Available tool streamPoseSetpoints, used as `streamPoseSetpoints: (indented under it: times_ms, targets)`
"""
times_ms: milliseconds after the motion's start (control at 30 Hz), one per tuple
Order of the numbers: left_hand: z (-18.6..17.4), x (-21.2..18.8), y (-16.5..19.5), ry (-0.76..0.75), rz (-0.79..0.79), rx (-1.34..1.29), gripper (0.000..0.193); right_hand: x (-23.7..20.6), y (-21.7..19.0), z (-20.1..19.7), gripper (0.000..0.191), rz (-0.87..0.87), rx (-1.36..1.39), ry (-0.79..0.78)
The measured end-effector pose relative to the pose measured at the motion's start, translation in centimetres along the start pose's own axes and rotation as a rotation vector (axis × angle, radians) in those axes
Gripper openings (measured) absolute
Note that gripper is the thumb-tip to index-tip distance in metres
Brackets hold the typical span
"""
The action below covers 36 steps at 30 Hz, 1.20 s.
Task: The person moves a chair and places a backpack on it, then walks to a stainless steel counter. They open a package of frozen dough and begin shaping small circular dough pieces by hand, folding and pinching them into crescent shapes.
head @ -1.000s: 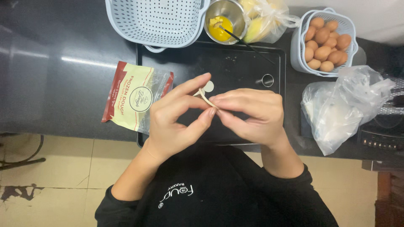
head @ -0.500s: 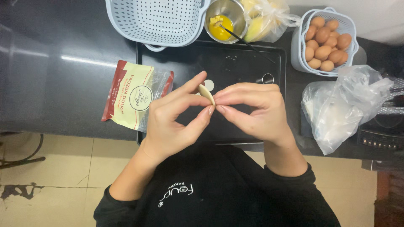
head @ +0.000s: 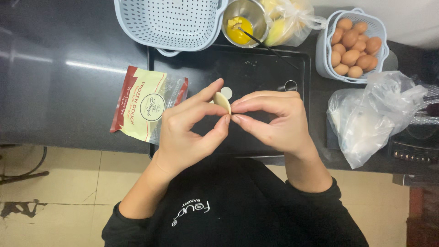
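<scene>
Both my hands pinch a small pale folded piece of dough (head: 222,101) above a black baking tray (head: 256,68). My left hand (head: 190,130) grips it between thumb and two fingers from the left. My right hand (head: 274,120) meets it with fingertips from the right. A small round dough disc (head: 226,93) lies on the tray just behind the fingers, and a small metal ring cutter (head: 291,85) sits further right on the tray.
A red and cream dough packet (head: 146,107) lies left of the tray. Behind are a pale blue perforated basket (head: 169,20), a steel bowl of egg yolk (head: 241,18) with a brush, a basket of brown eggs (head: 352,43), and clear plastic bags (head: 370,119) at right.
The hands shifted slightly right and the fingers re-pinched the dough piece, which now stands more upright between the fingertips.
</scene>
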<state>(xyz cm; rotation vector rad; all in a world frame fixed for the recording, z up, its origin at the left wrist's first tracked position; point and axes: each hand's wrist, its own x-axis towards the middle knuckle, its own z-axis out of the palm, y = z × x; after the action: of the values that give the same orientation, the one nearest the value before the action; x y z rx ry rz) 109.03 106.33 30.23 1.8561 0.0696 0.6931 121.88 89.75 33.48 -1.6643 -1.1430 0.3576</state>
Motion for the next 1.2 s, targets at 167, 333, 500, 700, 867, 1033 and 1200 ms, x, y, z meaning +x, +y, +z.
streamPoseSetpoints:
  times_ms: [167,333,500,700,867,1033,1200]
  targets:
    - [-0.04,-0.05,-0.21,-0.012,-0.012,-0.017,0.014,0.05,0.06,-0.04,0.017,-0.007,-0.024,-0.019]
    - [-0.03,-0.05,-0.34,-0.015,-0.014,-0.016,0.014,0.06,-0.01,-0.15,0.017,-0.017,-0.022,-0.044]
    - [-0.05,0.01,-0.43,-0.015,-0.006,-0.023,0.013,0.07,0.02,-0.1,0.017,-0.04,-0.024,-0.052]
    - [-0.2,-0.09,-0.13,-0.007,0.017,0.006,0.013,-0.16,0.22,-0.04,0.016,0.037,0.016,-0.035]
    - [-0.24,0.1,0.13,0.002,0.078,0.062,0.012,-0.31,0.42,0.15,0.017,0.099,0.062,-0.007]
    - [-0.45,0.15,0.38,-0.025,0.091,0.12,0.011,-0.22,0.5,-0.06,0.017,0.105,0.074,-0.036]
    - [-0.58,0.08,0.51,-0.038,0.106,0.143,0.011,-0.21,0.37,-0.12,0.015,0.13,0.078,-0.055]
